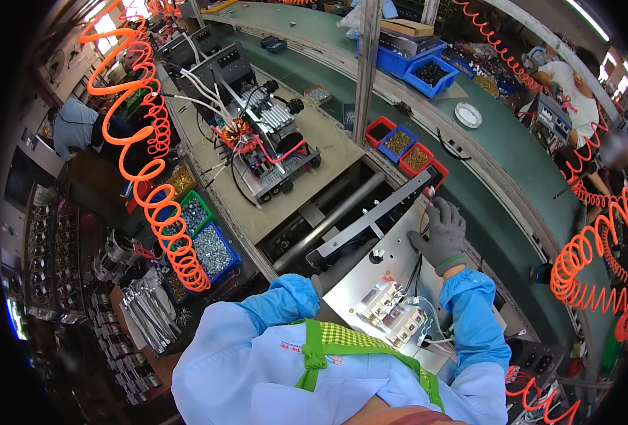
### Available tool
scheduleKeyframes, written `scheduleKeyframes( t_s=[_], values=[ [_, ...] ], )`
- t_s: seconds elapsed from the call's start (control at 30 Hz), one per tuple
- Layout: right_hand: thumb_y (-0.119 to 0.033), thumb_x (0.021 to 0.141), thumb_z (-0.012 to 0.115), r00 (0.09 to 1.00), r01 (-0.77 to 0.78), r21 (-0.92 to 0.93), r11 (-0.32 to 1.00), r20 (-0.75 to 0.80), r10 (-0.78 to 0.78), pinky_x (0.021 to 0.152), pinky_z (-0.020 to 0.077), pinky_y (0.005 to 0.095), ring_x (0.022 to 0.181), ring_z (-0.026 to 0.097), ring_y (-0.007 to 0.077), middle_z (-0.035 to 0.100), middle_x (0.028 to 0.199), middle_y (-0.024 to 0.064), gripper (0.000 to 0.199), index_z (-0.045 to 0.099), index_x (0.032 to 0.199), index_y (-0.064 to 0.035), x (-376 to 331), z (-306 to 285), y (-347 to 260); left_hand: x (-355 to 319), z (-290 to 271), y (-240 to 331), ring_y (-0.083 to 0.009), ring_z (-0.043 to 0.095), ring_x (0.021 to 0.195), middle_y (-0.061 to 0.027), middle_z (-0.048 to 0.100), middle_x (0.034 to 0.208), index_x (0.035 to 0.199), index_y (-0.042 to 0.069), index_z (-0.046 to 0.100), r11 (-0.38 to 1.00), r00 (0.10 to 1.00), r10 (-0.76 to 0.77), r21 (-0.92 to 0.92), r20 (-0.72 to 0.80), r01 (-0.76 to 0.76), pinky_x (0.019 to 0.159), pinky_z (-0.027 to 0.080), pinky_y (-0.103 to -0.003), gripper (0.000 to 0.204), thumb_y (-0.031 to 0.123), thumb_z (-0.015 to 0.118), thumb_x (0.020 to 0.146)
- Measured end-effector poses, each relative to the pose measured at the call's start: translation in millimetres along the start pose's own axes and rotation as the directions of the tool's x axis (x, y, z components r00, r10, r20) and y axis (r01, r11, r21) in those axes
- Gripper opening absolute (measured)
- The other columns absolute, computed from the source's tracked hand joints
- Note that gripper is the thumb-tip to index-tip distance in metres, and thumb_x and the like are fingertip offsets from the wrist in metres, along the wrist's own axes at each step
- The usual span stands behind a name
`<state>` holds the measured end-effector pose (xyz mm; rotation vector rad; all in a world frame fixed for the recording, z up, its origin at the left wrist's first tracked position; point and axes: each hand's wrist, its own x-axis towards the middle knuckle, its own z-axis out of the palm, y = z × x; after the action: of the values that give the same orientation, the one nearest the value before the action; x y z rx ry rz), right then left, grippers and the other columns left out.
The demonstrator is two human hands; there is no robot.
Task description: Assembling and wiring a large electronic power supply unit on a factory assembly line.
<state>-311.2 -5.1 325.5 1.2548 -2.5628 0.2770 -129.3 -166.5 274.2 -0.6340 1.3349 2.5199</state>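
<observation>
In front of me lies a tilted bare metal panel (356, 290) with a black slotted front strip (374, 219) along its far left edge. White-and-metal electrical blocks (392, 312) with black and white wires are mounted on its near part. My right hand (441, 237), in a grey glove, rests at the panel's far right edge. Its fingers are stretched out and apart, beside a thin red wire (425, 212). My left hand (332, 276), also gloved, is at the panel's left edge, under the black strip. Its fingers are mostly hidden.
A partly built machine (257, 127) with a copper coil and loose wires stands on a board ahead. Coiled orange air hoses (140, 134) hang left. Screw bins (215, 251) sit at left; small red and blue bins (397, 142) stand by a metal post (367, 71). Other people work nearby.
</observation>
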Motion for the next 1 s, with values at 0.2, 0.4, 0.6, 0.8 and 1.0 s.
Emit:
scheduleKeyframes(
  t_s=[0.2, 0.4, 0.6, 0.8, 1.0],
  values=[
    [-0.051, 0.081, 0.055, 0.756, -0.550, 0.130, 0.825, 0.497, 0.426, 0.095, 0.0370, 0.0457, 0.110, 0.050, 0.0353, 0.050, 0.125, 0.0148, 0.050, 0.065, 0.094, -0.0034, 2.6, 41.1, 62.3, 21.6, -12.0, -16.2, -0.0190, 0.049, 0.118, -0.0117, 0.052, 0.127, 0.136, 0.009, 0.044, 0.383, 0.755, 0.647, 0.812, 0.105, -0.441, 0.100, 0.040, -0.030, 0.043, 0.027, 0.048, 0.097],
    [-0.024, 0.071, 0.070, 0.975, 0.222, 0.330, 0.918, -0.050, -0.217, 0.081, 0.0450, 0.0411, 0.092, 0.058, 0.0322, 0.060, 0.098, 0.0132, 0.034, 0.062, 0.099, -0.0070, 12.8, -25.8, -15.8, 46.4, -22.3, -27.7, -0.0244, 0.057, 0.107, -0.0134, 0.056, 0.122, 0.140, 0.009, 0.036, 0.597, 0.744, 0.663, 0.542, 0.080, -0.591, 0.092, 0.046, -0.032, 0.051, 0.020, 0.055, 0.093],
    [-0.034, 0.077, 0.068, 0.935, 0.005, 0.592, 0.806, 0.283, -0.213, 0.068, 0.0476, 0.0417, 0.074, 0.061, 0.0330, 0.061, 0.082, 0.0151, 0.036, 0.060, 0.095, -0.0043, -15.1, -1.6, -65.0, 45.6, -9.2, -13.0, -0.0142, 0.057, 0.098, -0.0087, 0.061, 0.111, 0.118, 0.003, 0.057, 0.925, 0.927, 0.341, -0.122, -0.157, -0.361, 0.084, 0.048, -0.027, 0.040, 0.033, 0.058, 0.092],
    [-0.020, 0.081, 0.063, 0.958, 0.183, 0.671, 0.718, 0.041, -0.283, 0.067, 0.0482, 0.0402, 0.076, 0.061, 0.0326, 0.062, 0.083, 0.0150, 0.019, 0.063, 0.092, -0.0050, -12.3, 10.6, -64.6, 47.1, -26.7, -23.4, -0.0170, 0.050, 0.113, -0.0108, 0.050, 0.126, 0.133, 0.007, 0.043, 0.575, 0.806, 0.590, 0.674, 0.051, -0.464, 0.096, 0.041, -0.028, 0.042, 0.027, 0.045, 0.096],
    [-0.009, 0.084, 0.057, 0.990, 0.134, 0.734, 0.666, -0.074, -0.118, 0.061, 0.0454, 0.0387, 0.067, 0.058, 0.0314, 0.060, 0.078, 0.0146, 0.008, 0.059, 0.088, -0.0018, -24.5, 23.1, -64.4, 34.4, -18.4, -4.6, -0.0254, 0.050, 0.120, -0.0158, 0.045, 0.136, 0.141, 0.014, 0.034, 0.542, 0.848, 0.529, 0.756, 0.035, -0.369, 0.099, 0.042, -0.033, 0.046, 0.033, 0.035, 0.099]
  ],
)
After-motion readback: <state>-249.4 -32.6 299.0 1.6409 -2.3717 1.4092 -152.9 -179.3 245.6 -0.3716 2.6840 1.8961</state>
